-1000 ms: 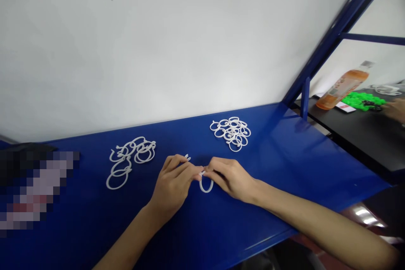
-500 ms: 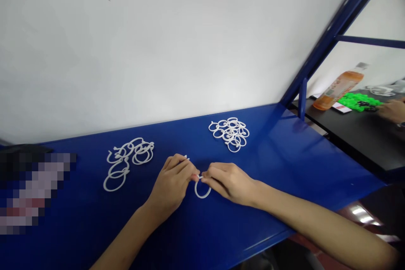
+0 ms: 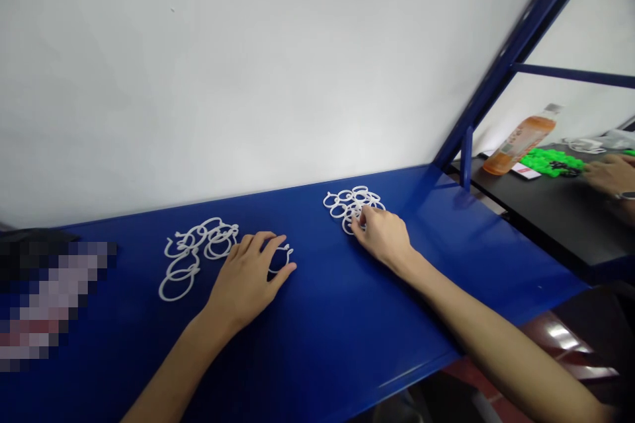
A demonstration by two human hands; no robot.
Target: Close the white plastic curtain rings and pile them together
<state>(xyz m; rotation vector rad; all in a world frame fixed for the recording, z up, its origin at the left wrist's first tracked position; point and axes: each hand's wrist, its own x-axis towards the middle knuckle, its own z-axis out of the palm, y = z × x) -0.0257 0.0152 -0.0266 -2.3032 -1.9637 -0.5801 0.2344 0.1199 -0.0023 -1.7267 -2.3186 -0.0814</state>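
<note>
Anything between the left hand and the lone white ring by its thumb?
Nothing visible. The lone white ring lies on the blue table within the open curve of the left hand, which hides part of it; contact cannot be told. The right hand is apart, at the right-side pile of white rings.

On the black table (image 3: 536, 218) at the far right is an orange-filled bottle (image 3: 520, 142) (its cap (image 3: 552, 108) looks pale), near a heap of bright green pieces (image 3: 540, 162). A blue metal frame (image 3: 486, 92) slants beside the white wall (image 3: 248, 79).
</note>
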